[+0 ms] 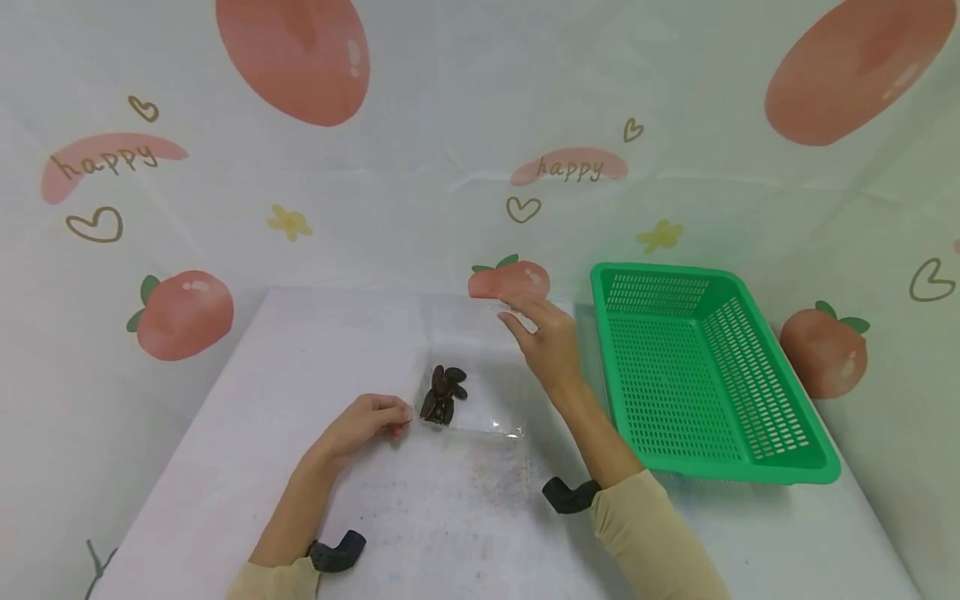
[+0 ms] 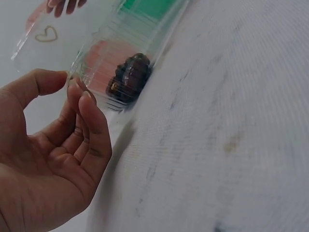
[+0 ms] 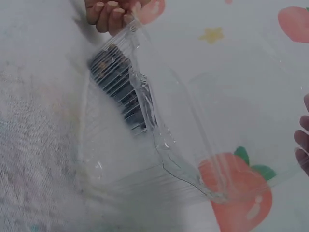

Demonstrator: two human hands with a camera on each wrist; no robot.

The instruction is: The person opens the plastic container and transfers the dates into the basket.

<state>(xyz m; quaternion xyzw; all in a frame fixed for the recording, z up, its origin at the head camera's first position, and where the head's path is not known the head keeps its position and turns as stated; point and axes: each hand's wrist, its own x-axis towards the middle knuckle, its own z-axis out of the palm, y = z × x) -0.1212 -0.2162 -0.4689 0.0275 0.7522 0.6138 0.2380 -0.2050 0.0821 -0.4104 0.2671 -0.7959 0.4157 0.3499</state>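
A clear plastic hinged box stands on the table with its lid raised at the back. Several dark brown, glossy oval fruits, which look like dates, lie together in its left part. At the box's front left corner, my left hand pinches the rim between thumb and fingers, as the left wrist view shows. My right hand is up at the lid's far right and holds its edge between thumb and fingers. Only the fingertips of that hand show in the right wrist view.
To the right stands a green plastic basket with slotted walls, close beside my right forearm. The white table has faint stains near the front. Behind it hangs a printed cloth with fruits and hearts.
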